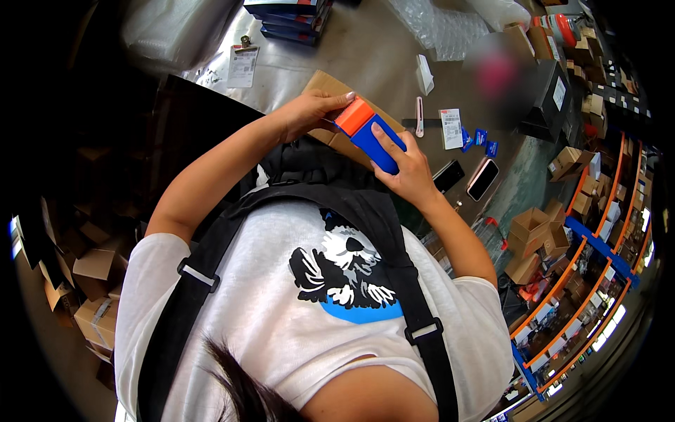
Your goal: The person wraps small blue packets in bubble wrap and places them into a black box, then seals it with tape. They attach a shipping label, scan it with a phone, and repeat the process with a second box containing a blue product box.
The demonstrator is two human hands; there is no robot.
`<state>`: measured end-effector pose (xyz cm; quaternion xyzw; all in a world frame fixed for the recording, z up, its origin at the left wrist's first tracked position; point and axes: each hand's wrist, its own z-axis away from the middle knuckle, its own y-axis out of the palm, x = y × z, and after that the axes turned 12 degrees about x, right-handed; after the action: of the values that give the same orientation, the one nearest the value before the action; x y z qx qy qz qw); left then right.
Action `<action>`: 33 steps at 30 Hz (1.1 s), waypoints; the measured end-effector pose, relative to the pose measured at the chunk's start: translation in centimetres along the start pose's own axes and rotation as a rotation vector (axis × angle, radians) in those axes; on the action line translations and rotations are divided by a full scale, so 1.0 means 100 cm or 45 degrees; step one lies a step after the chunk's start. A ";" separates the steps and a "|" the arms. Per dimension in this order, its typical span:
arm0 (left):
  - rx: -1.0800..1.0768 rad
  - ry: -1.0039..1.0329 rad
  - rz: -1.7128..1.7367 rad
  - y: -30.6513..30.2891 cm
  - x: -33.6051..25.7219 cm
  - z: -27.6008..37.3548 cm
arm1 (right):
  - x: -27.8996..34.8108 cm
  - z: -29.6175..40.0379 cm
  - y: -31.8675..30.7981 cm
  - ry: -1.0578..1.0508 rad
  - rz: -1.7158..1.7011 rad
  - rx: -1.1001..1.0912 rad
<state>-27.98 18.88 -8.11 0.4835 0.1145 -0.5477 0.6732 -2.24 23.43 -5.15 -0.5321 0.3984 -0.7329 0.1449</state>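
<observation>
A blue tape dispenser with an orange toothed end [354,117] is held slanting in front of my body. My right hand [405,168] grips its blue body, the index finger laid along the top. At the toothed edge, my left hand [316,112] has its thumb up against the orange part; its other fingers curl out of sight underneath, so whether they pinch a tape end cannot be seen. Below both hands lies a brown cardboard box [333,84], partly covered by them and the dispenser.
On the metal-topped table lie a box cutter [420,117], a printed label [451,129], small blue packets [480,137] and a phone [482,179]. A clipped label [242,67] and stacked blue boxes [295,24] are farther left. Bubble wrap [448,31] lies at the back. Shelving [596,237] stands right.
</observation>
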 end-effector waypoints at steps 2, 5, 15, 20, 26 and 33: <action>-0.037 -0.037 -0.033 0.001 -0.001 0.004 | 0.004 -0.001 -0.002 0.013 0.028 0.023; -0.028 -0.039 -0.171 -0.004 -0.004 0.007 | 0.006 -0.001 -0.001 0.033 0.046 0.030; 0.054 0.058 0.343 -0.013 0.022 0.002 | 0.014 -0.003 -0.005 0.076 0.082 0.080; 0.114 0.165 0.311 -0.015 0.030 0.001 | 0.014 -0.003 -0.006 0.068 0.087 0.078; -0.162 0.170 0.005 -0.014 0.021 0.000 | 0.017 -0.010 -0.008 0.076 0.062 0.103; -0.483 0.356 -0.188 -0.075 0.021 0.006 | 0.029 -0.017 -0.018 0.158 0.181 0.238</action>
<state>-33.79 17.62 -13.26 0.4098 0.3423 -0.4917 0.6878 -4.53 23.49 -2.13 -0.4405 0.3732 -0.7861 0.2204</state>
